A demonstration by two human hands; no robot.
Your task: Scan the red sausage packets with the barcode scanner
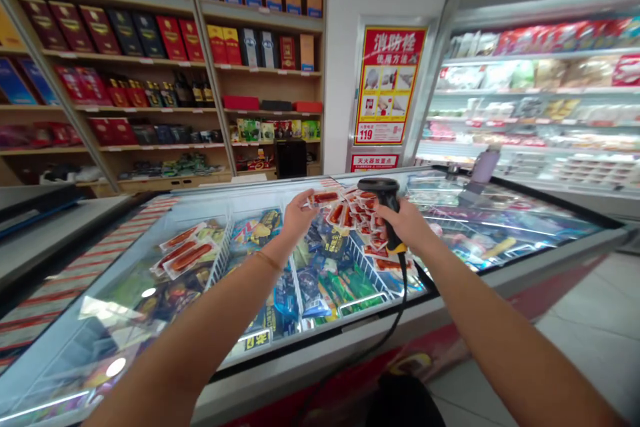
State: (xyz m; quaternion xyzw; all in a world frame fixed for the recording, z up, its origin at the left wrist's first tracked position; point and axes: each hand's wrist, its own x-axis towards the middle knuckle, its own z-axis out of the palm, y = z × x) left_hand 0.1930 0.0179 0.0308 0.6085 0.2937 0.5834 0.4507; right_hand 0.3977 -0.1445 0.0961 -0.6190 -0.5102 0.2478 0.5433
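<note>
Pinched in my left hand (299, 215) is a flat clear packet of sausage (324, 197), held by its left end above the freezer's glass top. My right hand (407, 223) wraps the handle of a black barcode scanner (379, 185); its head tilts toward the left and a cable hangs from its base. Between and behind both hands lies a heap of similar sausage packets (345, 215), partly covered by the scanner. Farther left, several more sausage packets (187, 258) rest apart on the glass.
Under the glass of the chest freezer (320, 340) are wire baskets with bagged goods. A purple bottle (485, 165) stands on the right end. Behind are shelves of boxes (145, 33), a red fire-hydrant poster (390, 83) and a lit display fridge (535, 87). The scanner cable (395, 320) droops over the front edge.
</note>
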